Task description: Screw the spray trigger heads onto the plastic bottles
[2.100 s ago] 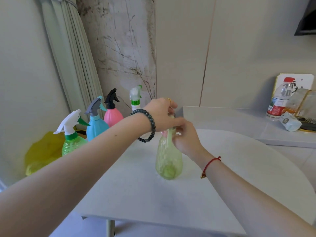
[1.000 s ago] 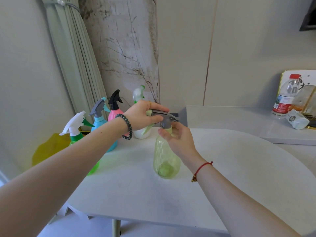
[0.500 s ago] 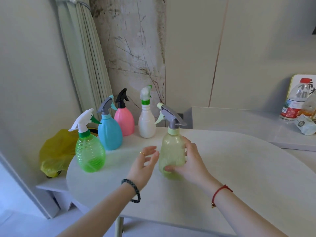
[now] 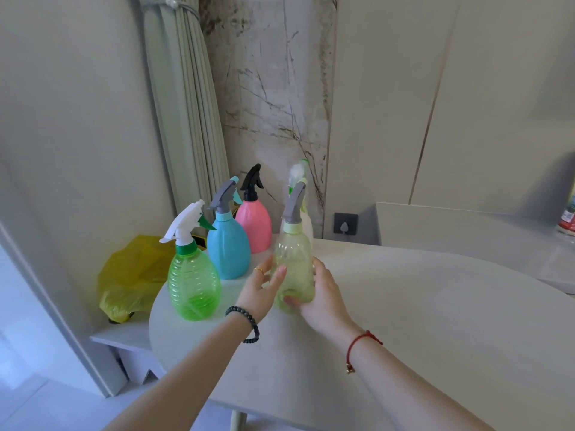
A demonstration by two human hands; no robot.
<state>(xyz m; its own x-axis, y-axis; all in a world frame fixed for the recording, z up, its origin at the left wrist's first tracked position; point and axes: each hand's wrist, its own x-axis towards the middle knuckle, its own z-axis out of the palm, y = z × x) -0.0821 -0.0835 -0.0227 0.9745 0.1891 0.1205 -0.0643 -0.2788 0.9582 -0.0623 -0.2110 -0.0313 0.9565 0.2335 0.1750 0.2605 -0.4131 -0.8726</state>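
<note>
A pale yellow-green bottle (image 4: 294, 262) with a grey trigger head (image 4: 295, 203) stands upright on the white table (image 4: 420, 321). My right hand (image 4: 320, 293) wraps its lower right side. My left hand (image 4: 264, 287) touches its left side with fingers spread. Behind and to the left stand a green bottle (image 4: 193, 278) with a white trigger, a blue bottle (image 4: 228, 247) with a grey trigger and a pink bottle (image 4: 253, 225) with a black trigger. A white bottle (image 4: 306, 225) is mostly hidden behind the held one.
A yellow plastic bag (image 4: 130, 275) lies on a low stand left of the table. A folded curtain (image 4: 183, 104) hangs behind the bottles. A wall socket (image 4: 344, 227) sits by the raised counter (image 4: 466, 228), where a labelled bottle (image 4: 567, 219) shows at the right edge.
The trigger head went from being turned by my left hand to sitting on the bottle. Both hands dropped to the bottle's body and carried it left and back toward the row.
</note>
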